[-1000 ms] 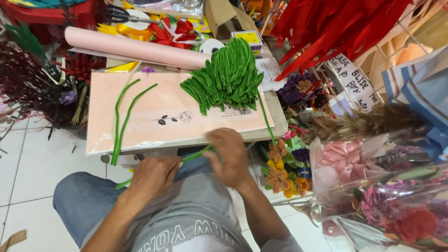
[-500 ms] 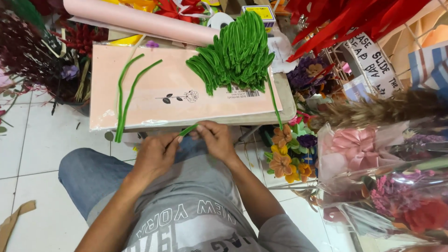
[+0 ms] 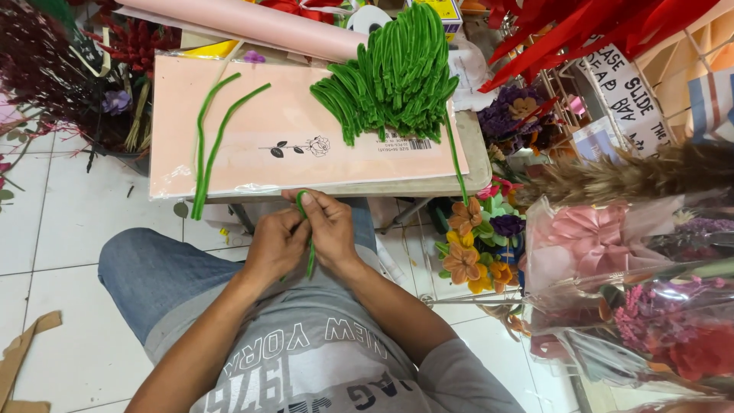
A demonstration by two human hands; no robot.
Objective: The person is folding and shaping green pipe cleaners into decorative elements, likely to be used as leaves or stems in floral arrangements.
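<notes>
A pink sheet covers the small table, bearing a heap of green pipe cleaners and two loose ones. Below its edge, the left hand and right hand pinch one green pipe cleaner between closed fingers, apparently bending it over the lap.
</notes>
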